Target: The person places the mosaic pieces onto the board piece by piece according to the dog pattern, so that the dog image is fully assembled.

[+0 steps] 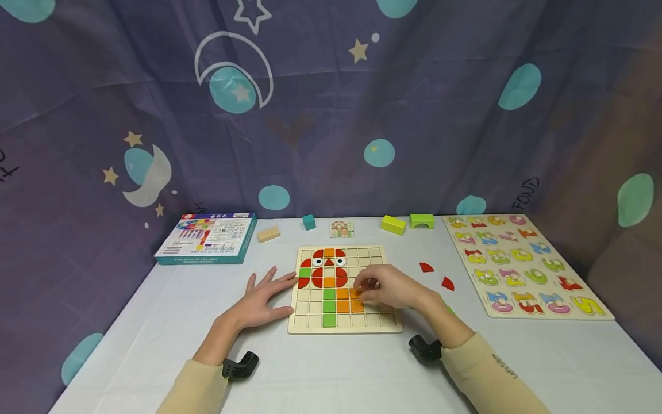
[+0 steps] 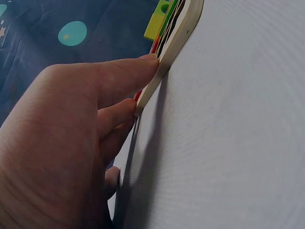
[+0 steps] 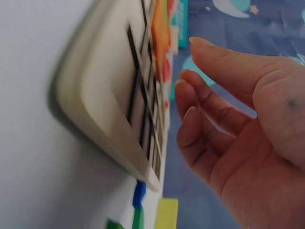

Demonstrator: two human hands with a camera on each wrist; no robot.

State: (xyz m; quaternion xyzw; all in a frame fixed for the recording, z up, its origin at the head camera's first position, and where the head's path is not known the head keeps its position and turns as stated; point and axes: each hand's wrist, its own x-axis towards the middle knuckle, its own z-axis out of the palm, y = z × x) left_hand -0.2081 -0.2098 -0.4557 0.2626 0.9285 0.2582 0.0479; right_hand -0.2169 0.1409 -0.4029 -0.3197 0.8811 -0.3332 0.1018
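A wooden grid board [image 1: 305,326] lies on the table, partly filled with red, green and orange tiles and two round eye pieces. Straight fingers of my left hand [image 1: 261,302] touch the board's left edge; in the left wrist view, thumb and fingertips rest along its wooden side. Over the right half of the board is my right hand [image 1: 390,286], close to the orange tiles [image 1: 343,306]. Its thumb and bent fingers stand apart in the right wrist view, with nothing between them. A column of green tiles [image 1: 329,307] sits left of the orange ones.
Two red quarter-round pieces [image 1: 447,283] lie right of the board. Behind it are a small pattern card [image 1: 342,229], a teal cube [image 1: 308,222] and several blocks. A flat box [image 1: 207,238] stands back left, a number puzzle board [image 1: 522,267] at right.
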